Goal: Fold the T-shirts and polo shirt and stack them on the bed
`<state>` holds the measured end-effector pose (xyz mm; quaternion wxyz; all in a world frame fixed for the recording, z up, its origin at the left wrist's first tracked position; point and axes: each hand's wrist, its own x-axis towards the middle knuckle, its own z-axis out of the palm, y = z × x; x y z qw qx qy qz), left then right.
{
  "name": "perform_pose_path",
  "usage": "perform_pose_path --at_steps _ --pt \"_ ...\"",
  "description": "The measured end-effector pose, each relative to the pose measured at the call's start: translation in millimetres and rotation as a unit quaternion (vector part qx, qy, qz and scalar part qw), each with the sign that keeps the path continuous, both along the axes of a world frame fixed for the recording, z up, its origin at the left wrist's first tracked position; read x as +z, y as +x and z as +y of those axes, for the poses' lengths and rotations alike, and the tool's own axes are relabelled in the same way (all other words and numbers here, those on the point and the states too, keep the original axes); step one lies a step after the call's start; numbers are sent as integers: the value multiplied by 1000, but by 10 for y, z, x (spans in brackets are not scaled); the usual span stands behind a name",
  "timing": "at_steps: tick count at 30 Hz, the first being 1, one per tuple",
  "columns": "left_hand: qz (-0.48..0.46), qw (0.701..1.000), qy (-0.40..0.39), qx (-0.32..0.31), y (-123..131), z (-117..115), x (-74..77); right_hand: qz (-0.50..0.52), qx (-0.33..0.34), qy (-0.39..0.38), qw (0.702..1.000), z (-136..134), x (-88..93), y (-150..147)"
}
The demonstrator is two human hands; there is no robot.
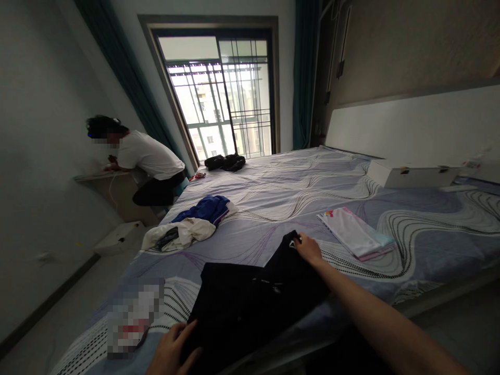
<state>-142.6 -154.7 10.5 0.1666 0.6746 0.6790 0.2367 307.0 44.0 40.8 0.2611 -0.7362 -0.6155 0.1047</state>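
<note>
A black garment (250, 307) with small white marks lies spread across the near edge of the bed; its exact kind is unclear. My right hand (308, 248) pinches its far right corner, beside a small white logo, and lifts that part slightly. At the near left edge of the cloth, my left hand (174, 346) has its fingers and thumb around the fabric. The lower end of the garment falls into shadow near my body.
A patterned bedsheet (269, 208) covers the bed. Left lie blue clothing (205, 208), cream clothing (191, 233) and a blurred-out item (135, 317). Right are a folded white-and-pink cloth (351, 229) and a white box (414, 174). Another person (144, 156) bends over a small desk (105, 177).
</note>
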Motion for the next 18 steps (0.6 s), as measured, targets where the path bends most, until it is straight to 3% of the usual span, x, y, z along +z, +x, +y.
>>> perform_pose_path --at_steps 3,5,7,9,13,18 --pt "29 991 130 -32 483 269 -116 -60 21 -16 998 -142 -320 -219" --pt "20 989 136 -45 718 488 -154 -71 31 -26 997 -173 -409 -224" --pt "2 992 124 -21 814 737 -160 -60 33 -43 997 -141 -421 -135" --pt "-33 994 108 -6 790 1013 -138 -43 15 -60 997 -71 -406 -9" --pt "-133 989 44 -46 625 1561 -70 -25 -78 -84 993 105 -400 202" --pt "-76 990 122 12 482 2036 -70 -9 -156 -96 983 407 -432 376"
